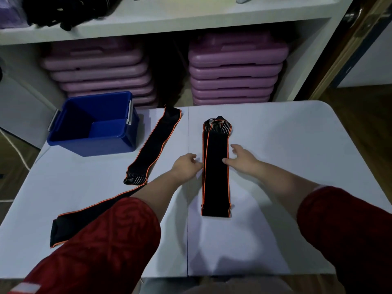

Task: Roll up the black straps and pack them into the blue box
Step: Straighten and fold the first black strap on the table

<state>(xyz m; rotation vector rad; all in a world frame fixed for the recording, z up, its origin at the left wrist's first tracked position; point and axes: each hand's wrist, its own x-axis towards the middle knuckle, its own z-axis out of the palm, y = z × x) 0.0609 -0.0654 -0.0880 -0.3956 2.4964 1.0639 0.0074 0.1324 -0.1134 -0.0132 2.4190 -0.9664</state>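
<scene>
Looking down at the white folding table (286, 145), you have both hands at the doubled black strap (216, 187), an elastic band with orange edging that lies flat in the middle of the tabletop and runs straight away from you. Your left hand (186, 165) sits at its left edge, fingers loosely bent, the tips touching the orange trim and gripping nothing. Your right hand (241, 160) comes in from the other side, fingers stretched flat onto the black fabric, thumb spread off to the side. The two hands are apart, with the strap between them.

A second black strap (154, 145) lies unrolled on a slant just beside the blue plastic box (106, 146), which stands open at the far left corner of the table with none of the straps in it. A third black strap (70, 225) lies at the near left, partly hidden under your red sleeve (106, 240). Stacked purple plastic platforms (235, 77) fill the white shelf (169, 18) beyond the table.
</scene>
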